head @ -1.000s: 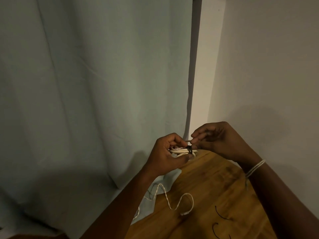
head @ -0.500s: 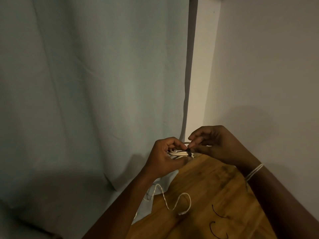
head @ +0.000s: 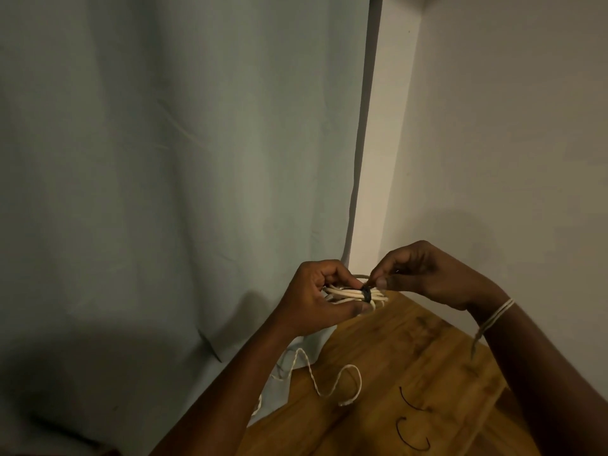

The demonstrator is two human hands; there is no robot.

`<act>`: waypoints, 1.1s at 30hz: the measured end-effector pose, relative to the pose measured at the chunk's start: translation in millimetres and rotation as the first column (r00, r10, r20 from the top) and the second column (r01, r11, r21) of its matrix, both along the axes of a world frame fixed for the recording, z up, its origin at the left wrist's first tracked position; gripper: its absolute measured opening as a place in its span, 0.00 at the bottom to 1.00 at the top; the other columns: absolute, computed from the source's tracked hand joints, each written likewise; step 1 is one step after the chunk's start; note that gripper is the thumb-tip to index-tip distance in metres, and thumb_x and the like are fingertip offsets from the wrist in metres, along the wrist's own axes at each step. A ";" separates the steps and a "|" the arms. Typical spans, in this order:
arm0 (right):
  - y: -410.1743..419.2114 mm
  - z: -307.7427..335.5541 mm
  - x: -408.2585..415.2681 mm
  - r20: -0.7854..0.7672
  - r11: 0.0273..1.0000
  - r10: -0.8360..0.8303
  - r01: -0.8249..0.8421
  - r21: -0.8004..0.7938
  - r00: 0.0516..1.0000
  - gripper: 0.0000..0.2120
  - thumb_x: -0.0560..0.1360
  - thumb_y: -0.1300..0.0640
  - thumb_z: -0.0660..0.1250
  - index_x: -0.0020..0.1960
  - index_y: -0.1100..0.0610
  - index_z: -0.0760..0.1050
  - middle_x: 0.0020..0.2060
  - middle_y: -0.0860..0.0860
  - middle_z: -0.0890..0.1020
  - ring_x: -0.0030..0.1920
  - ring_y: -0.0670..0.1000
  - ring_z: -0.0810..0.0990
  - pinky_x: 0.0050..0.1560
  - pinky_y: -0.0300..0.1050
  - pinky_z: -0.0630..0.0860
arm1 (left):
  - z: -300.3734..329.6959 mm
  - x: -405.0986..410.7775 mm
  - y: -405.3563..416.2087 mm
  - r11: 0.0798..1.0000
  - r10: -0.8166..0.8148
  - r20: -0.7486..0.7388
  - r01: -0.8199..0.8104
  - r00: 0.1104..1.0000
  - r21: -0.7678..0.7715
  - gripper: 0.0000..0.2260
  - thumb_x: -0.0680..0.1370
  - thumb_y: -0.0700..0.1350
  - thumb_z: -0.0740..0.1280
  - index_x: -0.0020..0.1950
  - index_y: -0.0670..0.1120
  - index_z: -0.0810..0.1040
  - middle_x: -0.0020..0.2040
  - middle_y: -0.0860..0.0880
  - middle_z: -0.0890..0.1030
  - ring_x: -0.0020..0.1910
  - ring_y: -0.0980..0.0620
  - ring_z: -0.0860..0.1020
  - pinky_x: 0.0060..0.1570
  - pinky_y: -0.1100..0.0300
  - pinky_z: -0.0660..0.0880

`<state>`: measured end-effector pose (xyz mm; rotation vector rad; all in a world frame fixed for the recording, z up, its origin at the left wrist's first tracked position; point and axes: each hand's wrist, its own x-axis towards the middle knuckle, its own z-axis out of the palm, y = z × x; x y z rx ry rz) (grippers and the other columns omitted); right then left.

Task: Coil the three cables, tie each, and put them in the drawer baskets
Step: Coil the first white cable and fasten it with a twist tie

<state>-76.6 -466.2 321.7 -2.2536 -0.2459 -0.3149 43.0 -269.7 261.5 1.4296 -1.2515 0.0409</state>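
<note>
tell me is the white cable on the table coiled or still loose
Loose: the white cable snakes uncoiled across the wooden table, untied.

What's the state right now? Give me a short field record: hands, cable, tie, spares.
left hand: grips the coiled white cable
right hand: pinches the end of the black tie
tie: wrapped around the coil
loose white cable: uncoiled, on the wooden tabletop, trailing off its edge
spare black ties: two, on the tabletop
drawer baskets: not in view
</note>
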 end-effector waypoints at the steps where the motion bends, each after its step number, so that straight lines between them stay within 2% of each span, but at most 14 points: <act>1: 3.6 -0.2 0.3 0.011 1.000 -0.012 0.012 -0.028 1.000 0.09 0.74 0.56 0.70 0.51 0.59 0.85 0.45 0.52 0.87 0.48 0.56 0.84 0.54 0.55 0.82 | 0.0 0.0 2.7 1.000 -0.005 -0.003 0.005 1.000 -0.004 0.13 0.66 0.40 0.80 0.47 0.41 0.82 0.44 0.47 0.85 0.42 0.50 0.84 0.43 0.58 0.82; 5: 25.0 -2.4 3.5 0.022 0.983 -0.014 0.018 -0.183 1.000 0.04 0.77 0.55 0.69 0.49 0.49 0.83 0.46 0.45 0.85 0.49 0.51 0.83 0.50 0.50 0.83 | -3.4 0.6 13.1 1.000 -0.016 -0.012 0.016 1.000 -0.010 0.12 0.66 0.39 0.80 0.47 0.42 0.83 0.43 0.48 0.85 0.42 0.52 0.84 0.43 0.61 0.82; 7: 35.5 -4.7 3.7 0.039 0.959 -0.025 0.035 -0.281 0.999 0.05 0.78 0.52 0.67 0.47 0.41 0.80 0.47 0.41 0.84 0.50 0.47 0.81 0.48 0.45 0.82 | -7.3 1.2 17.3 1.000 -0.012 -0.025 0.011 1.000 -0.025 0.11 0.67 0.40 0.80 0.46 0.43 0.82 0.42 0.50 0.84 0.42 0.53 0.84 0.42 0.64 0.80; 9: 45.6 -6.5 4.2 0.090 0.939 -0.056 0.084 -0.334 0.994 0.05 0.78 0.49 0.67 0.47 0.38 0.79 0.48 0.39 0.83 0.51 0.45 0.80 0.48 0.44 0.80 | -9.4 1.0 21.8 0.998 -0.012 -0.051 0.009 0.999 -0.056 0.11 0.67 0.39 0.80 0.46 0.43 0.82 0.42 0.49 0.85 0.41 0.53 0.84 0.42 0.64 0.80; 11: 52.2 -9.4 4.1 0.131 0.960 -0.061 0.094 -0.265 0.989 0.04 0.76 0.51 0.68 0.48 0.43 0.81 0.47 0.41 0.84 0.50 0.46 0.82 0.49 0.44 0.81 | -10.5 0.5 26.1 0.997 -0.017 -0.084 0.011 0.996 -0.071 0.12 0.66 0.39 0.80 0.47 0.43 0.83 0.42 0.49 0.85 0.41 0.53 0.84 0.41 0.64 0.80; 14: 57.1 -18.5 -1.5 0.153 0.998 -0.067 0.069 -0.008 0.986 0.07 0.75 0.59 0.70 0.50 0.57 0.84 0.47 0.50 0.86 0.49 0.54 0.85 0.52 0.48 0.82 | -14.1 1.1 30.9 0.997 -0.021 -0.118 0.012 0.993 -0.076 0.13 0.66 0.40 0.80 0.47 0.42 0.82 0.41 0.51 0.85 0.39 0.54 0.84 0.40 0.63 0.80; 16: 61.1 -26.9 -7.9 0.118 0.993 -0.078 0.066 0.102 0.990 0.10 0.73 0.62 0.73 0.54 0.59 0.84 0.50 0.52 0.86 0.52 0.56 0.84 0.55 0.48 0.82 | -15.9 0.9 32.9 0.997 -0.016 -0.153 0.004 0.988 -0.083 0.12 0.67 0.40 0.80 0.47 0.44 0.82 0.41 0.53 0.84 0.39 0.55 0.84 0.39 0.63 0.81; 20: 68.0 -45.8 -11.7 0.159 0.974 -0.213 0.196 0.118 0.964 0.15 0.71 0.62 0.76 0.57 0.54 0.84 0.50 0.48 0.87 0.52 0.52 0.85 0.55 0.49 0.82 | -16.6 1.5 35.0 0.997 -0.051 -0.216 0.038 0.975 -0.066 0.12 0.68 0.39 0.78 0.49 0.43 0.81 0.43 0.50 0.85 0.41 0.51 0.84 0.41 0.60 0.82; 23: 69.0 -54.7 -16.4 0.248 0.965 -0.240 0.204 0.161 0.939 0.14 0.71 0.63 0.74 0.56 0.56 0.84 0.50 0.48 0.87 0.51 0.52 0.85 0.52 0.47 0.83 | -18.7 3.5 36.2 0.986 -0.162 -0.294 0.147 0.942 -0.073 0.09 0.74 0.40 0.73 0.53 0.39 0.82 0.46 0.42 0.85 0.44 0.44 0.84 0.46 0.52 0.83; 25: 68.5 -57.1 -21.0 0.267 0.961 -0.255 0.211 0.181 0.929 0.14 0.71 0.63 0.74 0.56 0.56 0.83 0.50 0.47 0.87 0.51 0.51 0.85 0.52 0.44 0.83 | -18.6 4.8 34.5 0.986 -0.168 -0.349 0.159 0.922 -0.055 0.08 0.78 0.40 0.68 0.54 0.38 0.82 0.46 0.40 0.85 0.45 0.42 0.84 0.47 0.52 0.82; 29: 62.9 -59.9 -26.8 0.296 0.960 -0.272 0.238 0.145 0.915 0.14 0.72 0.64 0.73 0.57 0.59 0.83 0.52 0.48 0.87 0.52 0.51 0.85 0.52 0.43 0.82 | -14.3 4.2 30.2 0.985 -0.158 -0.359 0.173 0.920 0.011 0.06 0.77 0.39 0.70 0.52 0.41 0.84 0.46 0.41 0.85 0.45 0.44 0.84 0.47 0.53 0.82; 33: 55.9 -62.7 -29.2 0.373 0.954 -0.295 0.295 0.060 0.879 0.13 0.73 0.59 0.72 0.57 0.59 0.84 0.51 0.49 0.86 0.51 0.49 0.85 0.52 0.43 0.82 | -12.3 4.3 27.4 0.984 -0.138 -0.295 0.166 0.945 0.070 0.08 0.75 0.39 0.72 0.53 0.44 0.84 0.47 0.46 0.86 0.46 0.50 0.85 0.50 0.55 0.82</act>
